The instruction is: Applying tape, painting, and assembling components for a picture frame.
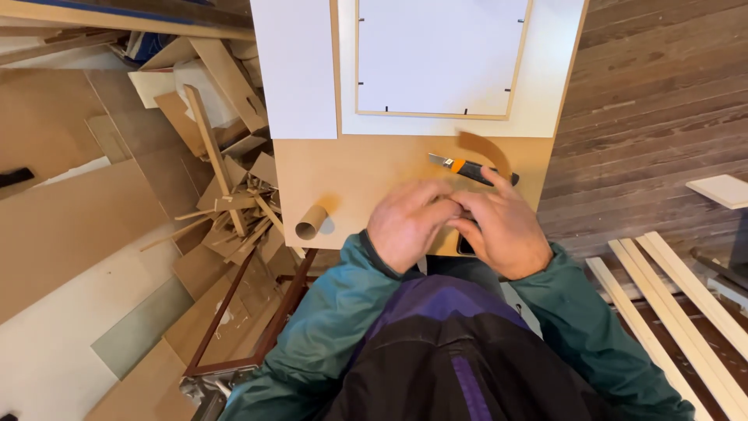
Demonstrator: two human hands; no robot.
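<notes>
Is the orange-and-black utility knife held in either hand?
No: the orange-and-black utility knife lies on the brown board, beyond the left hand and right hand, which are pressed together.

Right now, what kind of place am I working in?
Probably a picture-framing or woodworking shop: a wooden frame on the worktable, a utility knife near your right hand, and board offcuts piled alongside.

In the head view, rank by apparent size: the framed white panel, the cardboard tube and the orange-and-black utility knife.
1. Framed white panel, by far the largest, though cut off by the top edge.
2. Utility knife, longer than the tube.
3. Cardboard tube; it points partly toward the camera, so its length is foreshortened and this last placing is unsure.
</notes>
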